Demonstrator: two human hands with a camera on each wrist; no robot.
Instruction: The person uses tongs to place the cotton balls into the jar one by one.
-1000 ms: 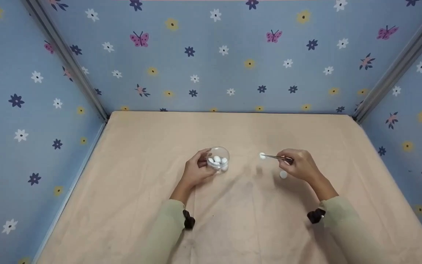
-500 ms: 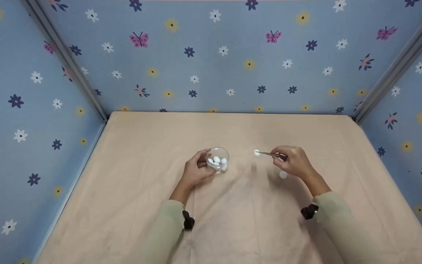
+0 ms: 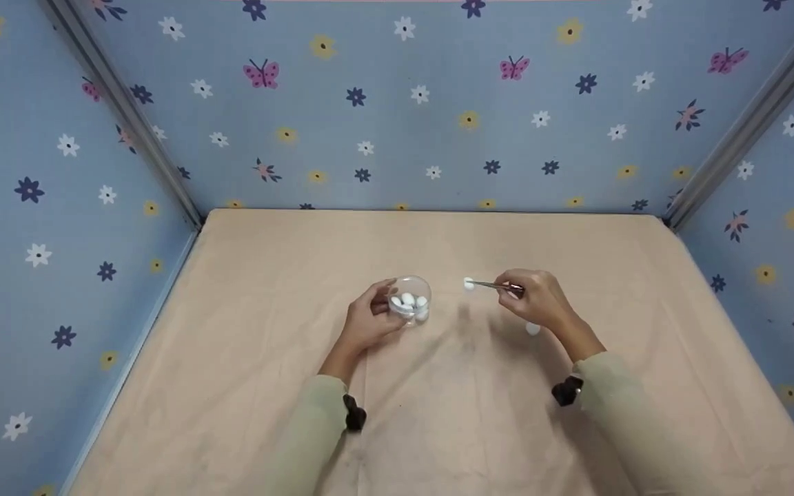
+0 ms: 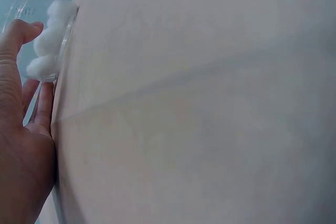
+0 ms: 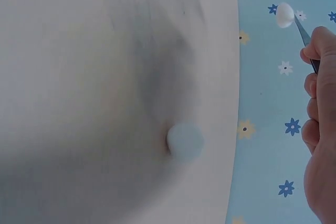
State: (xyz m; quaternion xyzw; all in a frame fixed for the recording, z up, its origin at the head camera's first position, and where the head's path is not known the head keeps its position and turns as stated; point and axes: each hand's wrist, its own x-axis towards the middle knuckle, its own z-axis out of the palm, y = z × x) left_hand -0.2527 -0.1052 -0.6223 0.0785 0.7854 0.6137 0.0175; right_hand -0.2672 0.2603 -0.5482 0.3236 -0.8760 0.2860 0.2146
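Note:
My left hand point(image 3: 369, 319) grips a clear round jar point(image 3: 411, 284) from its left side, thumb in front. Several white cotton balls point(image 4: 48, 41) lie inside the jar, which stands on the table. Right of it, my right hand point(image 3: 535, 296) holds metal tweezers point(image 3: 490, 284) pointing left. Their tips pinch one cotton ball point(image 5: 285, 15) above the cloth, apart from the jar. Another cotton ball point(image 5: 185, 142) rests on the cloth beneath the right hand, partly hidden by it in the head view.
A peach cloth point(image 3: 287, 262) with light creases covers the table. Blue panels point(image 3: 424, 145) printed with flowers and butterflies rise at the back and both sides, with grey posts point(image 3: 128, 114) at the corners. A black wrist camera point(image 3: 566, 391) sits on each wrist.
The right hand has moved left and slightly farther back, carrying the cotton ball in the tweezers nearer to the jar. The left hand and the jar have stayed put.

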